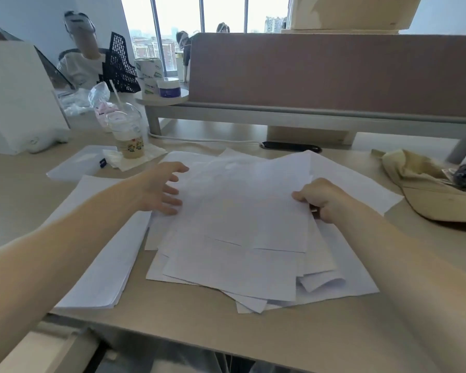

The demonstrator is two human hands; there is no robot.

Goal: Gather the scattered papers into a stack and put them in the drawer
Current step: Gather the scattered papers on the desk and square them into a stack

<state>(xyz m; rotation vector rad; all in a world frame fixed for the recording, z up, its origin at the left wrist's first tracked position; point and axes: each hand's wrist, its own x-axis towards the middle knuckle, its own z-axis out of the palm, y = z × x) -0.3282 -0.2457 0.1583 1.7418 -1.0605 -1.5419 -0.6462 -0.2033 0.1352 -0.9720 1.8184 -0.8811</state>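
Observation:
Several white papers [234, 232] lie in a loose, skewed pile in the middle of the desk [226, 327]. My right hand [318, 197] pinches the right edge of the top sheets, thumb on top, lifting them slightly. At the pile's left edge is my left hand [159, 187], its fingers spread and relaxed, fingertips at the paper. Another neater stack of papers [102, 254] lies to the left, partly under my left forearm. A drawer front [38, 348] shows below the desk's front edge at the lower left.
An iced drink cup [127, 133] with a straw stands on a napkin behind the papers, a clear plastic box [78, 162] beside it. A beige cap [428, 192] lies at the right. A brown partition [334, 74] closes the back. A person sits at the far left.

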